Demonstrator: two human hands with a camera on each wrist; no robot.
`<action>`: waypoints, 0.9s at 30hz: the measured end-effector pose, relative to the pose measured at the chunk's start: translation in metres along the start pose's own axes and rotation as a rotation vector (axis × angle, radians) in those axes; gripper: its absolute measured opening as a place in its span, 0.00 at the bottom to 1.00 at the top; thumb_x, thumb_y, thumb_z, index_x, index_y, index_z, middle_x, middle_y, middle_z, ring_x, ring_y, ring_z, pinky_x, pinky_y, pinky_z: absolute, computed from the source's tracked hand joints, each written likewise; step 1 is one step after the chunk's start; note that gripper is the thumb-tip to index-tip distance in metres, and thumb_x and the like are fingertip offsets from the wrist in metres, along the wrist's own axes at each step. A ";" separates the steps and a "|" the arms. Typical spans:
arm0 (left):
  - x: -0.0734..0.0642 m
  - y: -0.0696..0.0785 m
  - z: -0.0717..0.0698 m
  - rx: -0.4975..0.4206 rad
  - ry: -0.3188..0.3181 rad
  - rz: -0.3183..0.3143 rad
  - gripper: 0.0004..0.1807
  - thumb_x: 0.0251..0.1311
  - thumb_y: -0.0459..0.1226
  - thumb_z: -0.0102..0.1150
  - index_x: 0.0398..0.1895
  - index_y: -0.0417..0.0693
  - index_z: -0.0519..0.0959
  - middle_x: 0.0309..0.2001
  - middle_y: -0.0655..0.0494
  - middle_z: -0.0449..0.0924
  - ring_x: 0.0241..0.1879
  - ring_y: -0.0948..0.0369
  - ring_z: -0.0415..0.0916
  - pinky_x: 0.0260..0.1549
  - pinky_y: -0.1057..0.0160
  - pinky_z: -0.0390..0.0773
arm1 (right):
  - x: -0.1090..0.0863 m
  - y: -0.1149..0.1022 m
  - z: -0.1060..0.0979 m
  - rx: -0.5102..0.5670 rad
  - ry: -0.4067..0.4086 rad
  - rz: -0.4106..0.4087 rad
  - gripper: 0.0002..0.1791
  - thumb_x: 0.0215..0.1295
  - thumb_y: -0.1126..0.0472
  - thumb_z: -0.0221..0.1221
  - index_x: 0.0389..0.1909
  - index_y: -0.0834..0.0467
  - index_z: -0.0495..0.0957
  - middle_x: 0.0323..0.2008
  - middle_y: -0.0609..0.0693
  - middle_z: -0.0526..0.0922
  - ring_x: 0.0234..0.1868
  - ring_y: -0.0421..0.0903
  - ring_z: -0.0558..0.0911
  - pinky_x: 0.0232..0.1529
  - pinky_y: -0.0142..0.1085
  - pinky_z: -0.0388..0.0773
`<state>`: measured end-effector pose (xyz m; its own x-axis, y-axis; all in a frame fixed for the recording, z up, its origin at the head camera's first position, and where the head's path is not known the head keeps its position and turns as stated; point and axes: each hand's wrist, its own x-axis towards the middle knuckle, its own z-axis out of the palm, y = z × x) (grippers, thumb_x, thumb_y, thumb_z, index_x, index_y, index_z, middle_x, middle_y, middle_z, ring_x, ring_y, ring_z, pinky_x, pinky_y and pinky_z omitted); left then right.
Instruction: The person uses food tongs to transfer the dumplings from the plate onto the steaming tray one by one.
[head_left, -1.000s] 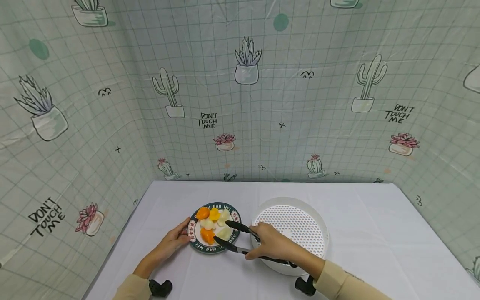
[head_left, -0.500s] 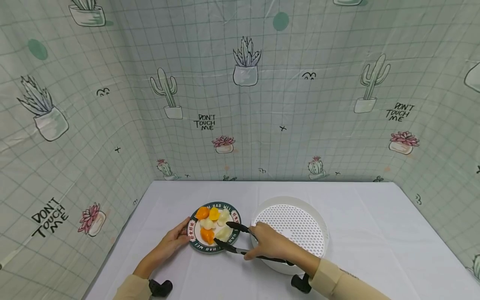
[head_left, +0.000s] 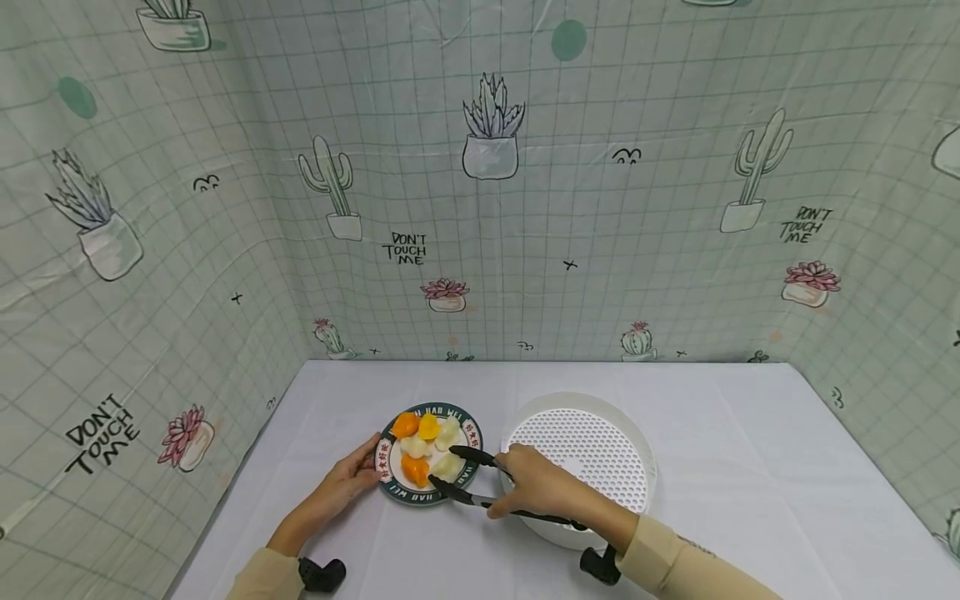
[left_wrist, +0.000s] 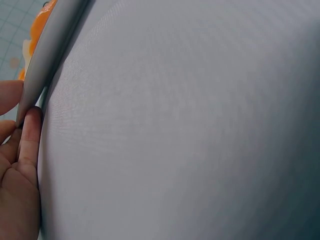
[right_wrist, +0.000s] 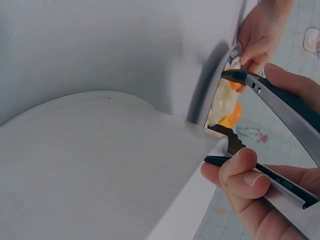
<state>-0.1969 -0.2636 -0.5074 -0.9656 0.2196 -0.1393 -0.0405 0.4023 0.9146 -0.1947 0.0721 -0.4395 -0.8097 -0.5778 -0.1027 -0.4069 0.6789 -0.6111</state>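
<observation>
In the head view my left hand (head_left: 352, 475) holds the left rim of a round plate (head_left: 420, 499) with a dark green border and red characters. The left wrist view shows the thumb over the plate's rim and fingers beneath it. Orange pieces (head_left: 415, 471), a yellow piece (head_left: 428, 427) and several pale pieces (head_left: 447, 467) lie on the plate, looking like fruit or dumplings. My right hand (head_left: 534, 483) grips black-and-silver tongs (head_left: 463, 496). Their tips are spread over the plate's right side, either side of a pale piece, with nothing pinched between them.
A round white tray (head_left: 517, 417) with a perforated base stands right of the plate, partly beneath my right hand and the tongs. The white-covered table (head_left: 720, 467) meets a cactus-print cloth backdrop (head_left: 555, 208) behind and at both sides.
My right hand and the tongs have shifted very slightly left. The head view has moved a little; the left hand, plate and food stay as they were.
</observation>
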 end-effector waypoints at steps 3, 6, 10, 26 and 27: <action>0.000 0.000 0.000 0.000 0.002 0.003 0.37 0.71 0.32 0.52 0.77 0.32 0.48 0.72 0.32 0.58 0.59 0.51 0.64 0.53 0.73 0.68 | -0.001 0.000 0.000 0.002 0.006 0.000 0.40 0.46 0.54 0.77 0.57 0.75 0.75 0.51 0.63 0.79 0.52 0.57 0.76 0.51 0.52 0.75; 0.001 0.000 -0.001 0.000 -0.001 0.014 0.37 0.71 0.31 0.51 0.77 0.31 0.48 0.71 0.31 0.59 0.61 0.50 0.64 0.54 0.74 0.67 | -0.002 0.000 -0.001 0.009 0.014 0.000 0.40 0.46 0.55 0.77 0.56 0.75 0.76 0.50 0.63 0.79 0.51 0.57 0.76 0.50 0.52 0.75; 0.001 0.000 -0.001 0.000 0.002 0.021 0.36 0.71 0.30 0.51 0.77 0.30 0.48 0.69 0.30 0.61 0.59 0.50 0.64 0.52 0.75 0.68 | -0.002 0.000 -0.001 0.013 0.025 -0.007 0.40 0.45 0.56 0.77 0.55 0.76 0.76 0.49 0.63 0.80 0.50 0.56 0.76 0.49 0.52 0.76; 0.001 -0.002 0.001 0.012 0.016 0.009 0.36 0.71 0.31 0.52 0.77 0.31 0.49 0.70 0.32 0.61 0.57 0.51 0.65 0.50 0.77 0.68 | 0.000 0.002 -0.002 0.049 0.018 -0.051 0.35 0.44 0.59 0.78 0.51 0.74 0.79 0.36 0.56 0.81 0.34 0.46 0.70 0.33 0.38 0.70; 0.001 -0.002 0.001 0.011 0.016 0.009 0.37 0.71 0.31 0.52 0.77 0.31 0.49 0.69 0.32 0.62 0.57 0.51 0.65 0.50 0.76 0.68 | 0.000 0.002 -0.002 0.044 0.017 -0.048 0.35 0.44 0.59 0.78 0.51 0.74 0.79 0.37 0.56 0.81 0.35 0.46 0.70 0.34 0.39 0.71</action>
<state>-0.1975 -0.2634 -0.5096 -0.9700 0.2088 -0.1248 -0.0290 0.4101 0.9116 -0.1964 0.0742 -0.4388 -0.7970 -0.6010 -0.0597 -0.4267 0.6302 -0.6487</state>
